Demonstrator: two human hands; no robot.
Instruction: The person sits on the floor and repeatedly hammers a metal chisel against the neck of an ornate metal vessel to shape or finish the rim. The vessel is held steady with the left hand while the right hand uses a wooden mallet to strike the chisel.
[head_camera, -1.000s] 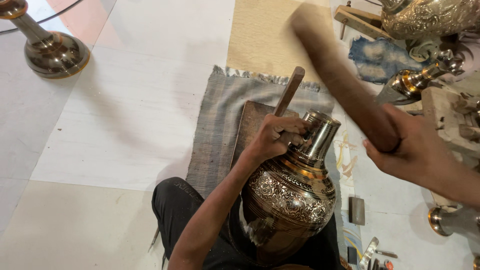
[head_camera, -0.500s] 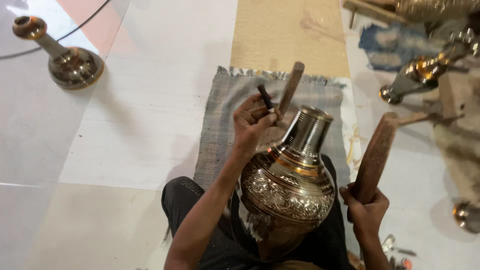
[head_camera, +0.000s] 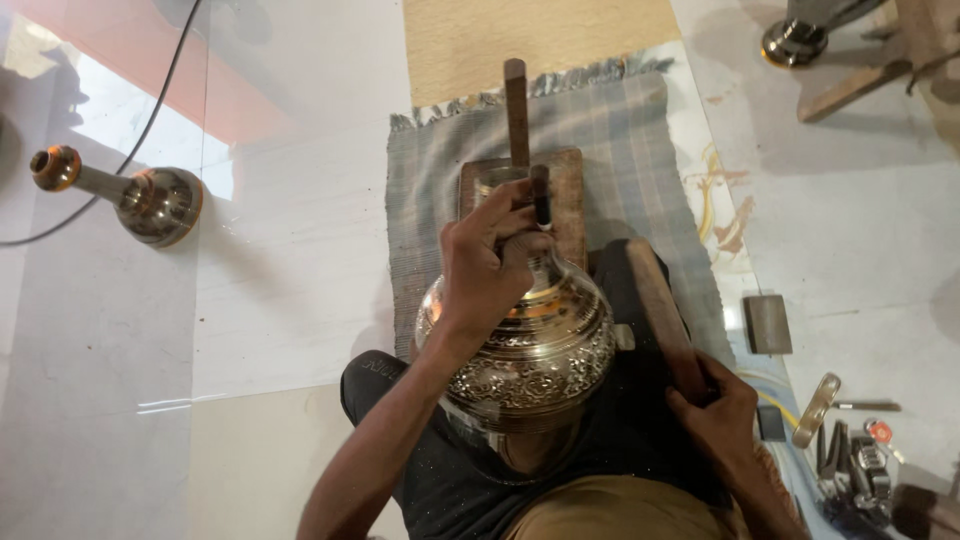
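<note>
The round engraved brass vase (head_camera: 530, 350), likely heavy, rigid and slick, rests in the lap under the left grip (head_camera: 490, 265), which pinches a dark chisel (head_camera: 540, 195) at its neck, while the right grip (head_camera: 715, 410) clasps a wooden mallet (head_camera: 660, 310).

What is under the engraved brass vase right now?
The engraved brass vase rests on the person's lap, its neck over a wooden board on the grey mat. The left hand covers the neck; the underside contact is hidden.

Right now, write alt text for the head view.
Seen from above, a seated person's left hand holds a thin punch against an engraved metal vase in the lap, while the right hand grips a wooden mallet over a grey mat.
</note>
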